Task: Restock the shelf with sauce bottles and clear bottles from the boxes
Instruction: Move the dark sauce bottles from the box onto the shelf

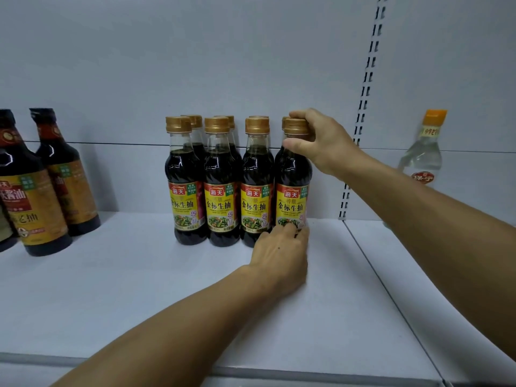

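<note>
Eight gold-capped sauce bottles stand on the white shelf [139, 275] in two rows of four. The right hand [321, 143] curls around the cap and neck of the front-right sauce bottle [293, 174]; the left hand [279, 255] grips its base. Left stand three larger dark bottles [67, 174]; right, one clear bottle [424, 152].

Just beyond the left hand [282, 255] a tight block of sauce bottles [220, 180] bars the way back. Bare shelf [125, 289] lies open to its left up to the large dark bottles [47, 185]. Right of the right hand [321, 141], shelf stays open toward the clear bottle [424, 155].
</note>
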